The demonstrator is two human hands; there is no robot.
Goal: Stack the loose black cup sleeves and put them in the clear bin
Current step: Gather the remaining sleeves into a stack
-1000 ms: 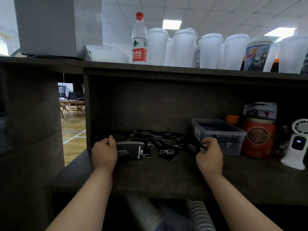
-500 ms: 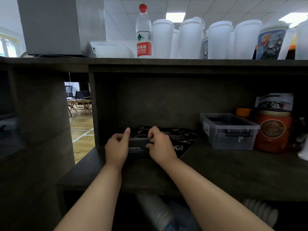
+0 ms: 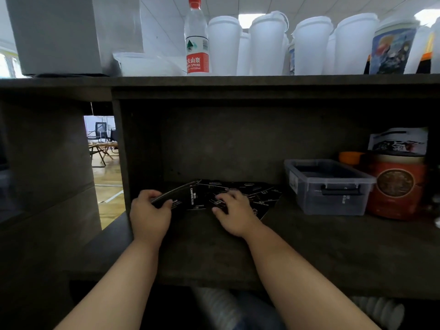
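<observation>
The left hand (image 3: 148,214) grips a small stack of sleeves (image 3: 177,195), flat black card pieces with white print, its fingers (image 3: 152,195) curled over the top edge and the thumb underneath, so the stack tilts up toward the back of the shelf (image 3: 309,246). The right hand (image 3: 234,216) lies palm down on the loose sleeves (image 3: 259,195), which are fanned out flat and overlapping on the dark, matte, wood-grained shelf board; its fingers are bent with the tips pressing on the card, and whether they pinch one cannot be told. To the right, well apart from the sleeves, stands the clear bin (image 3: 329,186), a rectangular box of cloudy see-through plastic with a dark clip handle on its front wall; what it holds is too dim to make out. Just beside the bin on its right is a round red canister (image 3: 396,189) with a brown circular emblem, an orange lid (image 3: 350,157) showing behind it and a white printed packet (image 3: 400,141) above. On the top board stand a clear water bottle (image 3: 197,36) with a red cap and red label, a row of tall white lidded cups (image 3: 309,46), a printed cup (image 3: 390,48) and a pale plastic tub (image 3: 145,64). Ribbed white cup stacks (image 3: 217,306) lie under the shelf edge, between the forearms.
</observation>
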